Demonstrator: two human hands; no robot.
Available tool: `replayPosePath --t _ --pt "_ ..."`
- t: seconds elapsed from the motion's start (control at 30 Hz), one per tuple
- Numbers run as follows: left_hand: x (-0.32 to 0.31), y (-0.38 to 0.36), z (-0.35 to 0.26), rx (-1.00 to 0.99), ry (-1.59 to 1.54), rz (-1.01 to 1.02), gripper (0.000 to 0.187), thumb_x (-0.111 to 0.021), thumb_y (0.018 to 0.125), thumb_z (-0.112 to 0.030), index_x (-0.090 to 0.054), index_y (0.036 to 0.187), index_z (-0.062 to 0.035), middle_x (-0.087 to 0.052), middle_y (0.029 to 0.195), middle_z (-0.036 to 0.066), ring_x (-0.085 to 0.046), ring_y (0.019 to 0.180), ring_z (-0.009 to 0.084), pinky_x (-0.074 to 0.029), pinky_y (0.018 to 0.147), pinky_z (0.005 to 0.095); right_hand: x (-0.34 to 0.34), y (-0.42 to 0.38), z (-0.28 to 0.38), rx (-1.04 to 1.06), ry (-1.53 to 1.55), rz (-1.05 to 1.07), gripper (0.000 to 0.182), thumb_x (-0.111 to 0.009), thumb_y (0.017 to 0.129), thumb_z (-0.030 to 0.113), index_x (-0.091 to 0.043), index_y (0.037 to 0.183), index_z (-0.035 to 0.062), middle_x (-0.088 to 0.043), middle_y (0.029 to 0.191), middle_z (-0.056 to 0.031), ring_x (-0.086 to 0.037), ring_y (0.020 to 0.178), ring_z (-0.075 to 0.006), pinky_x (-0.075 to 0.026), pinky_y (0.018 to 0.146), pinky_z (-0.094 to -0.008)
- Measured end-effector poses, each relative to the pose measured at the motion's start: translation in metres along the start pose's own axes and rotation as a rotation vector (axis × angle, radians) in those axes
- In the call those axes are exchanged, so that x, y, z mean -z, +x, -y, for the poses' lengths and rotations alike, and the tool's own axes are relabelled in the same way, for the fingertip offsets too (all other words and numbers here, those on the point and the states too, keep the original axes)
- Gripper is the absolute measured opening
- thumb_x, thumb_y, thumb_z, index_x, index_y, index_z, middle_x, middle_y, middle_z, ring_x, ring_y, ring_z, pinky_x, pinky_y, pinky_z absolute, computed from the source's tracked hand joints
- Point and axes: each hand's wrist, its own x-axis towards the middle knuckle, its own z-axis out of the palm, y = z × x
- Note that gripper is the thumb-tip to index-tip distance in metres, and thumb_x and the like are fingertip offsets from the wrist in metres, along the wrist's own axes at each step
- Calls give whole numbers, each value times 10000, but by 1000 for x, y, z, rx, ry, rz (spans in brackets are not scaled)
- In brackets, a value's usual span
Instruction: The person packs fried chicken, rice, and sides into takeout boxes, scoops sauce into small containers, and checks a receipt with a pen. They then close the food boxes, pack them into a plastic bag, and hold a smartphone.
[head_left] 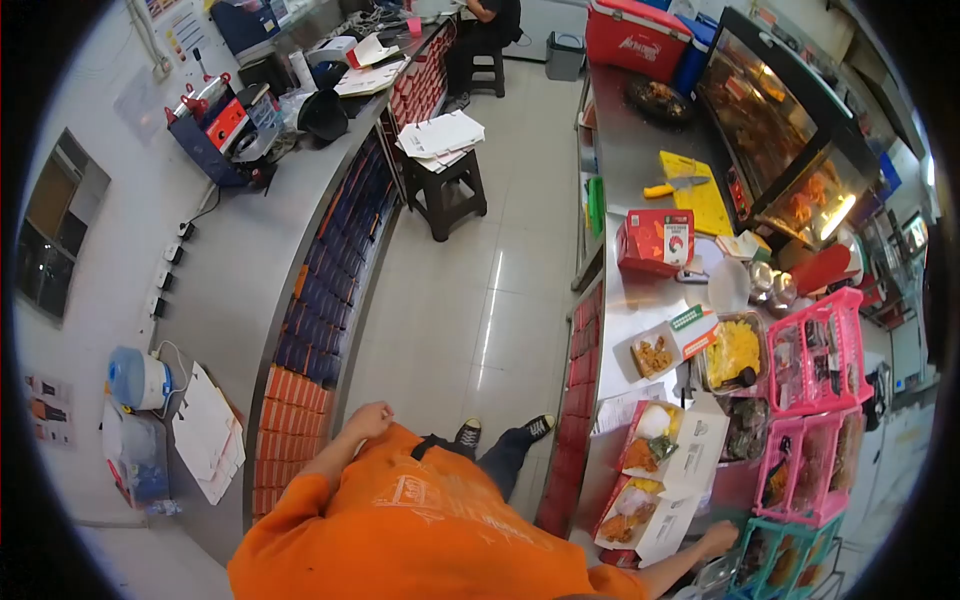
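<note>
As seen from the head camera, the person stands in an aisle between a left counter point(215, 290) and a right counter point(625, 155). The left hand point(372, 418) is at the waist, fingers curled; whether it grips anything cannot be told. The right hand point(718, 538) extends over the near end of the right counter, just beside a teal basket point(752, 532); its fingertips are unclear, so its grip cannot be told.

Left of the right hand is the near meal box point(672, 525), lid open, containing fried food. Beyond it is the far meal box point(702, 448), likewise open, with white, green and browned food. Two pink baskets point(818, 512) are on the right, beyond the teal one.

Farther along, a snack box point(699, 333) of fried pieces is left of some yellow food point(733, 348) in a container. Next come a red box point(655, 242) and a yellow board point(708, 215) with a knife point(688, 184) across it, left of a lit display case point(775, 75).

Flat cartons point(440, 135) rest on a dark stool point(437, 200) in the aisle. A person point(490, 28) sits at the far end.
</note>
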Motion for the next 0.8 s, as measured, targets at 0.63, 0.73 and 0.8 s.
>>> replayPosePath --t 0.63,0.73,0.8 --pt "72 -78 -210 -561 -1310 453 349 -676 939 -297 -674 1078 24 -696 843 50 -646 791 105 -529 710 254 171 -431 306 744 1155 1307 147 -587 977 126 -542 886 20 -546 704 -13 -508 638 -70 -407 573 -210" --pt "90 -85 -194 -501 -1203 255 323 -708 913 -284 -709 965 34 -700 785 54 -659 735 110 -538 671 257 153 -443 321 1022 1065 1150 152 -619 960 138 -544 887 27 -536 704 -15 -483 621 -89 -409 561 -232" --pt "99 -87 -188 -462 -1082 117 304 -735 889 -281 -727 905 22 -697 749 50 -657 694 109 -535 637 261 168 -462 326 1315 1010 699 184 -675 914 130 -541 840 28 -508 687 -5 -443 599 -99 -401 561 -259"
